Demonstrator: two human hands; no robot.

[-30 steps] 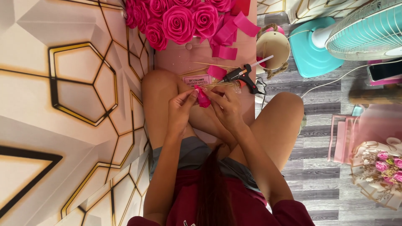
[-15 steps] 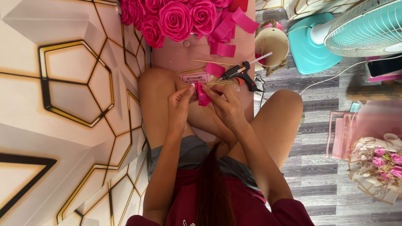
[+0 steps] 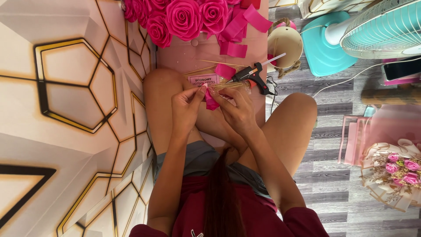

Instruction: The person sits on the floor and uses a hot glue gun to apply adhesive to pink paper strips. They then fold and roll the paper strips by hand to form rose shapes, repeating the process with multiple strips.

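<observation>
Pink ribbon piece [image 3: 211,102] sits pinched between both hands above the lap: the left hand [image 3: 186,107] closes on its upper edge, the right hand [image 3: 237,112] closes on its lower side. Its long axis runs roughly up-down in view, upper end toward the glue gun [image 3: 251,75]. Finished pink roses [image 3: 184,17] lie piled beyond; this piece looks barely shaped, so rolling and gluing seem left, with cut ribbon strips [image 3: 237,33] waiting
</observation>
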